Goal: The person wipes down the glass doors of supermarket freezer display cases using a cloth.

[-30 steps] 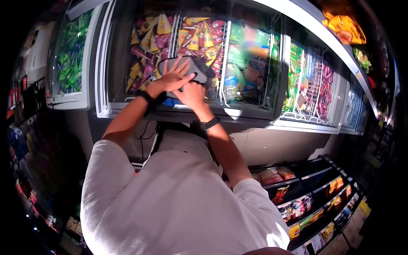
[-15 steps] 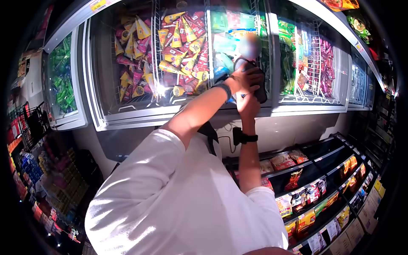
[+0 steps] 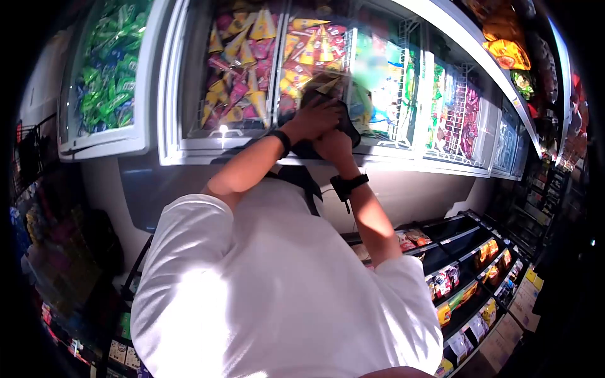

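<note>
My left hand (image 3: 313,118) and my right hand (image 3: 334,145) meet over the front edge of the chest freezer (image 3: 391,152). Between and behind them shows a black object with a rounded edge (image 3: 350,125), its kind unclear. The left fingers are bent across it and the right hand closes on it from below, touching the left. Both wrists wear black bands. Beyond the hands, cone ice creams in yellow and pink wrappers (image 3: 249,60) lie under the freezer glass, beside blue and green packs (image 3: 381,113).
A second freezer (image 3: 104,142) with green packs stands on the left. Below the main freezer at right, a sloped black rack (image 3: 454,252) carries snack bags. Yellow bags (image 3: 507,55) hang at the upper right. Boxes (image 3: 523,309) line the rack's lower right end.
The view has swung so the freezers sit farther right on the left side. My hands, still together with the black object, now appear lower and more to the left, over the freezer's front edge.
</note>
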Demonstrator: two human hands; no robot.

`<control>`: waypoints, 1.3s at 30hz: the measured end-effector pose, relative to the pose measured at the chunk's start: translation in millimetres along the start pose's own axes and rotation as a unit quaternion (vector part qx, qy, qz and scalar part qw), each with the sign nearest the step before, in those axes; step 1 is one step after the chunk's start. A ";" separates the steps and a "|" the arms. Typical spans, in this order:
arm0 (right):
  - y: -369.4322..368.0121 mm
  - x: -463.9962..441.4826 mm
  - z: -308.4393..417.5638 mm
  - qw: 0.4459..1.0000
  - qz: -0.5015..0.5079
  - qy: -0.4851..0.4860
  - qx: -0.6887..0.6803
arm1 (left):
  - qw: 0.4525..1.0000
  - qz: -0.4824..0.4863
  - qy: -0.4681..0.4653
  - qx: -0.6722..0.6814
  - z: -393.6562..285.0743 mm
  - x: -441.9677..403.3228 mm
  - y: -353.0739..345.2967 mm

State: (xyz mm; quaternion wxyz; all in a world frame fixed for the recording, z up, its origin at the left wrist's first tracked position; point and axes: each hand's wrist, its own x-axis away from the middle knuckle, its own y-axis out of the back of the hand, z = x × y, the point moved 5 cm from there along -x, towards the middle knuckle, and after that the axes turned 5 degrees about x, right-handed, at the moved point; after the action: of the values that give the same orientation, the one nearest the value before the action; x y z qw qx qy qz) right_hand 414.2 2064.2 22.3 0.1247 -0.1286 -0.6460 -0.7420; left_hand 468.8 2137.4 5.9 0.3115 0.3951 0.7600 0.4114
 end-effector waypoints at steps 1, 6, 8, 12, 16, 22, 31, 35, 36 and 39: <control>5.1 1.9 31.9 1.000 0.009 0.026 0.000 | 0.999 -0.027 0.003 0.037 14.4 23.8 4.9; -14.8 -25.0 151.3 0.998 0.009 0.061 0.016 | 0.995 -0.011 0.065 0.071 71.6 128.0 39.4; -15.2 -28.8 195.8 0.992 0.003 0.114 0.056 | 0.991 -0.123 0.048 0.039 101.5 162.6 42.2; -33.5 -40.6 282.5 0.974 -0.018 0.214 0.066 | 0.956 -0.147 0.232 0.108 119.2 245.4 110.6; -37.8 -39.3 328.8 0.987 0.040 0.141 0.071 | 0.950 -0.109 0.286 0.056 132.2 292.9 109.1; -19.5 -27.0 298.9 0.962 -0.079 0.248 -0.082 | 0.952 -0.059 0.289 -0.081 119.2 282.0 107.5; -31.5 -37.0 288.9 0.961 -0.060 0.256 -0.082 | 0.918 0.001 0.397 -0.028 128.3 279.9 97.5; -25.7 -43.0 264.5 0.942 -0.010 0.318 -0.110 | 0.889 -0.003 0.456 -0.041 122.3 267.8 98.8; -28.8 -46.8 257.3 0.939 -0.018 0.323 -0.116 | 0.879 -0.014 0.472 -0.063 123.6 264.6 95.1; -8.2 -67.2 216.2 0.944 -0.027 0.312 -0.107 | 0.837 0.005 0.530 -0.136 126.3 239.4 69.2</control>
State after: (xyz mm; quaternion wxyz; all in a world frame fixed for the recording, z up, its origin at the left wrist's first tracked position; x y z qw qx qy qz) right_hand 480.7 2280.8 19.6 0.2858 0.1142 -0.4945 -0.8129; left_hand 475.3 2414.6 -28.4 -0.0899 0.0746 0.7430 0.6590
